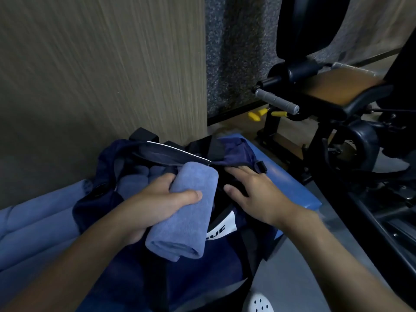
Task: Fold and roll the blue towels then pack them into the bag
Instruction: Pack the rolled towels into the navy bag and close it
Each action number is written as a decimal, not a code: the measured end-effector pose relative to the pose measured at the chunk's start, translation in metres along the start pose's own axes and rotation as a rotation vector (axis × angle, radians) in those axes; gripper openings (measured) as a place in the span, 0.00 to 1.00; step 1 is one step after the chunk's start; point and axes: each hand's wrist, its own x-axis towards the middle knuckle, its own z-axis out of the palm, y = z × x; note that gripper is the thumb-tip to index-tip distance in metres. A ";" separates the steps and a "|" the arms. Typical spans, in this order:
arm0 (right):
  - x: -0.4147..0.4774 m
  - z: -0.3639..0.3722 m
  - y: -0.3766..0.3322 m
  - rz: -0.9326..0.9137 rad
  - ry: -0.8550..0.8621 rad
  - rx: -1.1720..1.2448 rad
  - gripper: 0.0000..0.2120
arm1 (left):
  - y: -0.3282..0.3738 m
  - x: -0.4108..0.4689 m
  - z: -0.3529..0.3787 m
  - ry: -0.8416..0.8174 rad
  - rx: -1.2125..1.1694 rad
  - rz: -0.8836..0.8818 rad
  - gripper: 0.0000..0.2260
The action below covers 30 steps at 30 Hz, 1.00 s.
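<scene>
Fingers (166, 180) of the left hand (155, 203) curl round a rolled blue towel (186, 215) over the bag (198, 280); right hand (254, 192), fingers straight, lies on its right edge.

Bag (180, 278) mouth: packed rolls (139, 174) fill L, gap R.
</scene>
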 end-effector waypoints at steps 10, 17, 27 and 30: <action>-0.016 -0.019 -0.004 0.043 0.033 -0.304 0.50 | 0.010 0.029 0.014 0.021 -0.050 -0.048 0.17; -0.016 -0.027 0.000 0.087 -0.060 -0.283 0.58 | 0.023 0.060 0.048 0.121 -0.341 0.001 0.20; -0.018 -0.031 -0.003 0.066 -0.103 -0.399 0.63 | 0.019 0.090 0.075 0.188 -0.425 0.039 0.17; -0.019 -0.032 -0.004 0.058 -0.097 -0.420 0.64 | 0.022 0.090 0.081 0.179 -0.271 0.064 0.23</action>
